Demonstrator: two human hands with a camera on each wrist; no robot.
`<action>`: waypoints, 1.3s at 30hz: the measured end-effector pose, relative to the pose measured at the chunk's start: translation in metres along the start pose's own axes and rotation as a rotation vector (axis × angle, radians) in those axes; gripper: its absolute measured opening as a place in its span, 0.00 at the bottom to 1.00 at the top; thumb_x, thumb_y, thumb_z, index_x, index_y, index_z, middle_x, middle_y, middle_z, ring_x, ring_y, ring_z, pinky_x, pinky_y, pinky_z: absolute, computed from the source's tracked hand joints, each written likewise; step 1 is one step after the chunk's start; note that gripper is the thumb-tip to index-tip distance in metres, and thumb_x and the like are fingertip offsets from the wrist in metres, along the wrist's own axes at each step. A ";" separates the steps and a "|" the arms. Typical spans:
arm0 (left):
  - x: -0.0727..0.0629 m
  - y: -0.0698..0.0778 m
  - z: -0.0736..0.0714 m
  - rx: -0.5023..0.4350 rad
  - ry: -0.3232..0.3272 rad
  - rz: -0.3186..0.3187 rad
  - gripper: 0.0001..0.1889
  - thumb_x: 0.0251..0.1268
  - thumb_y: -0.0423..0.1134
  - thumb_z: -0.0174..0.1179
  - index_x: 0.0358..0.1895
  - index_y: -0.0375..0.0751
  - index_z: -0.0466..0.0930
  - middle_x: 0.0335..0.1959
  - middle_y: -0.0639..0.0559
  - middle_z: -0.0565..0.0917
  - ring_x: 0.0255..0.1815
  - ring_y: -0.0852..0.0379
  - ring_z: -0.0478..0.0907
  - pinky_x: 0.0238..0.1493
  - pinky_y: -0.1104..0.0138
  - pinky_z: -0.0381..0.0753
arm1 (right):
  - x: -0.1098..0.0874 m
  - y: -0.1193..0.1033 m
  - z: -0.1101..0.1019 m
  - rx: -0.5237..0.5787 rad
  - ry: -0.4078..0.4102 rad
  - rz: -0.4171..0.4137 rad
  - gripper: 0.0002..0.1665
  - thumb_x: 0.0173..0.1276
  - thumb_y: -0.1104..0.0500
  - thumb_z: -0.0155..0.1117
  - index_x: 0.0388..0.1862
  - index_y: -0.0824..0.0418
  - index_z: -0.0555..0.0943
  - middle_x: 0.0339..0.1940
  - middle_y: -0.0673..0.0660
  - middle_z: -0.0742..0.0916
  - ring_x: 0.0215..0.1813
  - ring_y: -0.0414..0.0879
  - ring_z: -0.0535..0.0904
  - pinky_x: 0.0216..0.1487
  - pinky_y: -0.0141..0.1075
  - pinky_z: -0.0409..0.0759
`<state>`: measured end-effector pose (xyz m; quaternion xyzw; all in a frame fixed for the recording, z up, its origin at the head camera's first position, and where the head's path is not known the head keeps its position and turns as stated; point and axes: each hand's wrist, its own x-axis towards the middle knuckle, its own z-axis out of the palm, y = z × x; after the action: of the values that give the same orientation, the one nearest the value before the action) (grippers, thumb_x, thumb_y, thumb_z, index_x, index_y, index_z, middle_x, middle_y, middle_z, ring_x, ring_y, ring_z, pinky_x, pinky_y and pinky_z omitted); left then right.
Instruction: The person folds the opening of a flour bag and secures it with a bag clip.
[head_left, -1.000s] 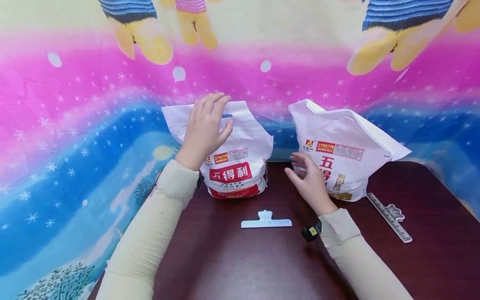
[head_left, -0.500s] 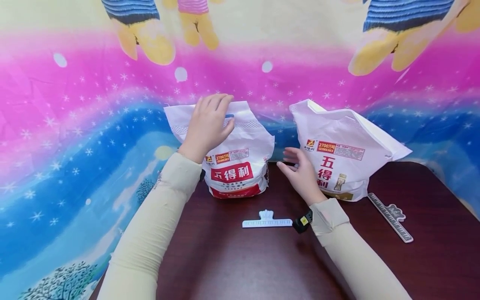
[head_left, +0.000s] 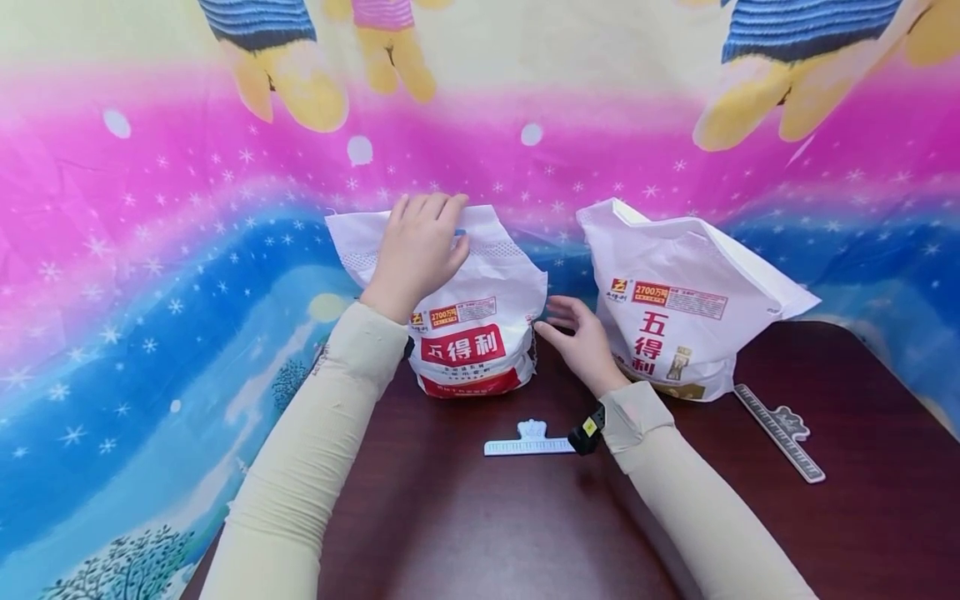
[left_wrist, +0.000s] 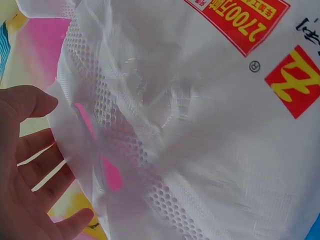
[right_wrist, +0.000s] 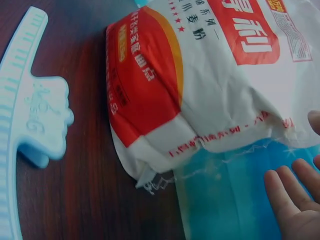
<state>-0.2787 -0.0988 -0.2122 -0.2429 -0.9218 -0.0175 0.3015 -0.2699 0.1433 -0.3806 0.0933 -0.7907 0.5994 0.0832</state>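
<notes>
A white and red flour bag [head_left: 480, 292] stands upright at the middle back, a handle slot near its top. My left hand [head_left: 418, 250] is over its upper edge. In the left wrist view, the thumb of this left hand [left_wrist: 40, 167] lies in front of the rim, the fingers reach behind it, and all are loosely spread. My right hand [head_left: 581, 343] is near the bag's right side, thumb and fingers apart. A light blue bag clip [head_left: 517, 444] lies on the table in front, its right end hidden by the watch-like device on my right wrist.
A second flour bag [head_left: 675, 267], its top gaping, stands to the right, partly behind my right hand. A grey bag clip [head_left: 780, 433] lies beside it on the dark wooden table [head_left: 480, 533]. Behind everything hangs a colourful printed cloth [head_left: 480, 150].
My right hand has moved left from in front of the right bag to the side of the middle one. The left hand has lowered slightly at the bag's top edge.
</notes>
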 end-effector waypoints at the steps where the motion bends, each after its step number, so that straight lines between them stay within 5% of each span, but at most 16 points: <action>1: 0.000 0.001 0.000 0.002 0.005 0.001 0.27 0.73 0.45 0.58 0.71 0.39 0.71 0.64 0.41 0.79 0.68 0.42 0.72 0.76 0.47 0.60 | 0.001 0.000 0.002 0.011 -0.002 0.003 0.34 0.73 0.54 0.67 0.73 0.62 0.68 0.69 0.62 0.77 0.68 0.56 0.76 0.66 0.51 0.76; 11: 0.002 0.002 0.002 0.011 0.057 0.010 0.24 0.73 0.42 0.58 0.69 0.39 0.74 0.60 0.42 0.81 0.63 0.43 0.76 0.71 0.48 0.67 | 0.008 -0.003 0.009 0.102 -0.014 0.016 0.31 0.74 0.55 0.66 0.70 0.63 0.70 0.65 0.65 0.79 0.67 0.57 0.76 0.68 0.51 0.74; 25: 0.000 -0.003 0.001 0.017 0.067 0.016 0.18 0.72 0.35 0.60 0.63 0.40 0.78 0.57 0.42 0.82 0.59 0.43 0.77 0.67 0.49 0.72 | 0.018 -0.013 0.013 -0.031 0.020 -0.001 0.20 0.74 0.58 0.65 0.60 0.63 0.76 0.56 0.62 0.82 0.59 0.55 0.78 0.62 0.49 0.79; 39: 0.000 -0.005 -0.001 -0.028 0.097 0.031 0.12 0.71 0.33 0.62 0.55 0.37 0.80 0.52 0.42 0.85 0.53 0.43 0.79 0.63 0.52 0.77 | 0.027 -0.019 0.013 -0.128 0.072 -0.023 0.10 0.74 0.61 0.65 0.49 0.66 0.82 0.43 0.63 0.86 0.46 0.54 0.83 0.42 0.38 0.80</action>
<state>-0.2809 -0.1035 -0.2110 -0.2603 -0.9020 -0.0374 0.3425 -0.2918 0.1241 -0.3603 0.0754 -0.8227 0.5495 0.1244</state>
